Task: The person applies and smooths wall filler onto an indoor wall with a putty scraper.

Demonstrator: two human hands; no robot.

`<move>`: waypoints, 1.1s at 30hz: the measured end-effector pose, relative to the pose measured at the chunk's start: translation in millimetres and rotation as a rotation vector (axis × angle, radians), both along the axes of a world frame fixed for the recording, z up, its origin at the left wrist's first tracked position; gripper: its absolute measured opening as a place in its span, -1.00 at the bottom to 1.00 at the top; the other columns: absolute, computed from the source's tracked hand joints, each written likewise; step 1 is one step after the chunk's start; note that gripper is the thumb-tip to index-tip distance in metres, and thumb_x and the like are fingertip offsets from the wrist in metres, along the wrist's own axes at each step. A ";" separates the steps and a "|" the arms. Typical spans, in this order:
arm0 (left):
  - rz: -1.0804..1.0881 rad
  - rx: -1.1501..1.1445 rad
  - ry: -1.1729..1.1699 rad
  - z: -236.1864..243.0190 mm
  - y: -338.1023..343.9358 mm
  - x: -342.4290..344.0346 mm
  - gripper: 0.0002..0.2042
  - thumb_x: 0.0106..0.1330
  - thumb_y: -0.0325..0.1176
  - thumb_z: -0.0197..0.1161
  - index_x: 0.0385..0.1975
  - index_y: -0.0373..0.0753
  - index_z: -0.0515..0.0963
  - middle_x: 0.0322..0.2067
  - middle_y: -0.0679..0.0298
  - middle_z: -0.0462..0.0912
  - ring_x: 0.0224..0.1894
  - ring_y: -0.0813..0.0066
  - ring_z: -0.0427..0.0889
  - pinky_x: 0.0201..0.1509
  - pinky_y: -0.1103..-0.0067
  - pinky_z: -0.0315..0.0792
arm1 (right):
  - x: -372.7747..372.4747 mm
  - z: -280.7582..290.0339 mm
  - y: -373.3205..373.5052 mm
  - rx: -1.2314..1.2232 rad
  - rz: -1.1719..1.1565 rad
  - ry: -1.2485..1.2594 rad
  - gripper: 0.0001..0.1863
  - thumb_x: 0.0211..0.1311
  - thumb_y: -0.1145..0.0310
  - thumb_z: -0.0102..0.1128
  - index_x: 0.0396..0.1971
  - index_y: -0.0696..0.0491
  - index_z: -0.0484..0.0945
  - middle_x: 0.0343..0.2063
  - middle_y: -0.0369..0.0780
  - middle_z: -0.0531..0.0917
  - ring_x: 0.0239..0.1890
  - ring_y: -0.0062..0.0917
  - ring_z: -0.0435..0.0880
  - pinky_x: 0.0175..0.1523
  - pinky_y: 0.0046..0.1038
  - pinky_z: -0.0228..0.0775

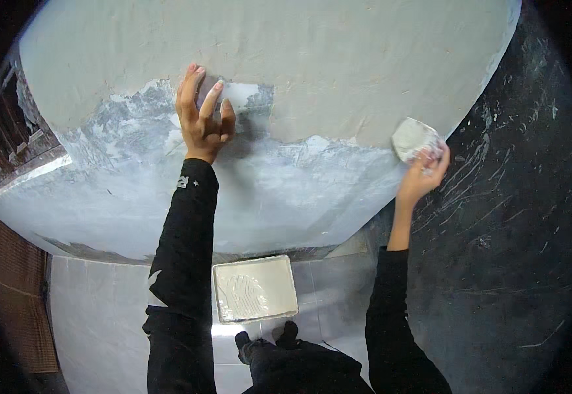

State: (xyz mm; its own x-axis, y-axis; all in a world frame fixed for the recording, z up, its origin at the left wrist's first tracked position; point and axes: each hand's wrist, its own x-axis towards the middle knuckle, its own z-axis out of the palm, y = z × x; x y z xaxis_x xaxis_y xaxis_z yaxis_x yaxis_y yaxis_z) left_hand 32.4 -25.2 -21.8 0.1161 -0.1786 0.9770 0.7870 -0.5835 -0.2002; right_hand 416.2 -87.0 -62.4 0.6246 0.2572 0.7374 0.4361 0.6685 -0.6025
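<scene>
In front of me a wall bears a layer of wet-looking grey-beige putty (325, 52) on its upper part. Below a ragged edge, the bare whitish-blue wall (266, 190) shows. My left hand (205, 118) is raised to that edge, fingers apart and holding nothing; whether the fingertips touch the wall I cannot tell. Beside it is a bare patch (241, 94) with white and grey streaks. Farther right, my right hand (429, 164) grips a flat, rounded putty scraper (412, 139) coated in cream putty, close against the wall near its right edge.
On the tiled floor (338, 308), against the wall's foot, stands a rectangular tray (294, 289) of cream putty, just ahead of my feet. A dark, scratched wall (496, 217) runs along the right. A barred opening (20, 125) and a brown woven panel (10, 282) are at the left.
</scene>
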 end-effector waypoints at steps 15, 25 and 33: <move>-0.076 0.041 -0.037 -2.1 8.0 2.7 -0.52 0.14 -0.54 0.15 0.12 -0.08 0.38 0.21 0.02 0.35 0.29 -0.13 0.38 0.34 0.12 0.31 | -0.4 -20.9 2.9 0.014 0.078 0.050 -0.53 0.34 0.60 0.10 0.23 0.22 0.33 0.07 -0.15 0.55 0.10 -0.42 0.55 0.19 -0.41 0.42; -0.075 0.050 -0.045 -7.1 8.8 -9.9 -0.52 0.16 -0.53 0.14 0.13 -0.07 0.38 0.18 0.02 0.35 0.30 -0.15 0.38 0.32 0.15 0.37 | -108.4 -16.7 16.1 -0.093 0.133 -0.286 -0.58 0.36 0.44 0.19 0.18 0.20 0.44 0.05 -0.12 0.60 0.08 -0.41 0.58 0.18 -0.36 0.41; -0.002 0.007 -0.012 0.1 -3.1 -4.5 -0.61 0.26 -0.49 0.09 0.11 -0.13 0.36 0.21 -0.01 0.30 0.34 -0.13 0.31 0.34 0.15 0.38 | -42.8 -0.2 -0.3 0.022 0.180 0.106 -0.57 0.36 0.49 0.16 0.21 0.18 0.41 0.03 -0.13 0.62 0.07 -0.39 0.60 0.05 -0.38 0.51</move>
